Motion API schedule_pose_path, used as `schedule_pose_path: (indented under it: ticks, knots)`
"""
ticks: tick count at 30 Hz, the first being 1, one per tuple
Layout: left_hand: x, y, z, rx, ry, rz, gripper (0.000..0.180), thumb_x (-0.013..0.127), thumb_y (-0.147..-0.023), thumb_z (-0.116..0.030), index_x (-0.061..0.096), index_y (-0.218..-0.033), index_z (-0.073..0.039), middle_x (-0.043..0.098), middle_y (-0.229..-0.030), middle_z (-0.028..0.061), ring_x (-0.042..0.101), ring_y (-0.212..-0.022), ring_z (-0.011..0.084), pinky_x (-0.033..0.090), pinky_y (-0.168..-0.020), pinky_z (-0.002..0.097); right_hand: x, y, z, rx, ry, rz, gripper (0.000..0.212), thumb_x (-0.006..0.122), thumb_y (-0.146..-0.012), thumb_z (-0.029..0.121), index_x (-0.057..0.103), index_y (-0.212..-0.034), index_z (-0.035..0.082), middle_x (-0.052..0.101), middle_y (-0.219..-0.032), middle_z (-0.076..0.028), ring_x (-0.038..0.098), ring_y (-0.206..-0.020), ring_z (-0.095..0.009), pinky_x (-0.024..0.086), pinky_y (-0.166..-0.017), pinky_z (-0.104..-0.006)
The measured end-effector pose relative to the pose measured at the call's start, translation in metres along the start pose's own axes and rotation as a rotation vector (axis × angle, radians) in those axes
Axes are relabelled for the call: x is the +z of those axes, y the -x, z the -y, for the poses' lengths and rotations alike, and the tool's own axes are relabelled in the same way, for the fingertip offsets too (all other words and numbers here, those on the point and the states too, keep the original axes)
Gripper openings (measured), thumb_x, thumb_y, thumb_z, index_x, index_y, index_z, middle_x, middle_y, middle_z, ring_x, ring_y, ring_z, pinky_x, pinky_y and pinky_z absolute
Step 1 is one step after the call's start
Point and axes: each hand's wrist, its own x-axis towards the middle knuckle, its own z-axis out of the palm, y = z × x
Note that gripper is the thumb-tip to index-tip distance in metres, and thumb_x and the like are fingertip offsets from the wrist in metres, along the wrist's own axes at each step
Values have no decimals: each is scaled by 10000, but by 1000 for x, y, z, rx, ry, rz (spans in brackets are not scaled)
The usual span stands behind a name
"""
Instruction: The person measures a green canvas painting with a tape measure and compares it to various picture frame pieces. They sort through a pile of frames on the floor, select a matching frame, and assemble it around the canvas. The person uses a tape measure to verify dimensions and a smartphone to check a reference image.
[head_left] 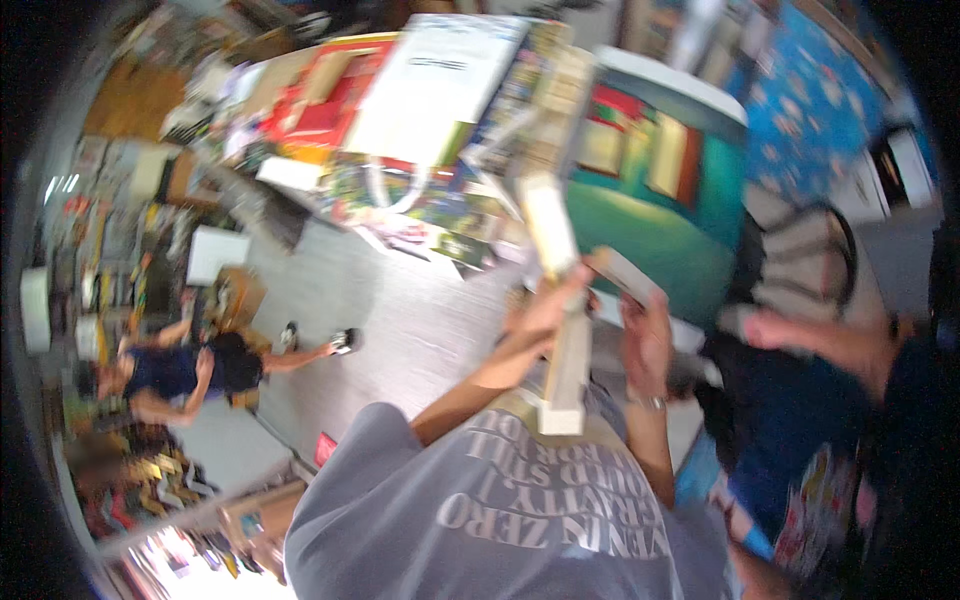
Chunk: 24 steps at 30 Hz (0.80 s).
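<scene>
A long pale bar, apparently wooden (566, 365), points away from my chest, its square end close to my grey shirt. My left hand (548, 308) is closed around its middle. To the right, my right hand (648, 340) is closed on a short flat pale strip (620, 275), which slants up towards the bar. Motion blur softens both hands, and some fingers are hidden. Beyond the bar a row of pale, block-like pieces (565, 95) carries on along the same line; I cannot tell whether they are joined to it.
A green painted panel (640, 230) lies ahead on the right. Next to it are a white paper bag (435, 85) and a red frame (350, 105). A woven basket (805, 265) and another person's arm (815, 340) are at right. A person in dark clothes (180, 370) is at left.
</scene>
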Motion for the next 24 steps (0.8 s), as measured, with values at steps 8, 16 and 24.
schedule_pose_path:
  ticks: [8,16,24]
  knots:
    - [12,-3,2,293,-56,-56,387,798,-797,-265,614,-1044,-31,620,-861,22,591,-643,119,477,-564,276,20,8,2,39,71,15,268,665,-921,172,475,-1071,57,605,-1111,-125,626,-1027,-232,535,-849,-353]
    - [-12,16,-9,376,-126,-86,447,801,-789,-235,613,-1129,-14,637,-896,19,598,-750,103,495,-609,270,12,1,1,-5,789,459,416,654,-920,273,482,-1183,1,587,-1061,-82,539,-945,-127,446,-811,-287]
    - [-55,68,-34,585,-170,-107,516,815,-771,-182,575,-1189,3,644,-1005,20,583,-920,104,491,-815,282,88,23,-22,9,873,698,576,576,-964,182,346,-1439,-48,519,-1328,-146,492,-1207,-218,364,-1038,-345]
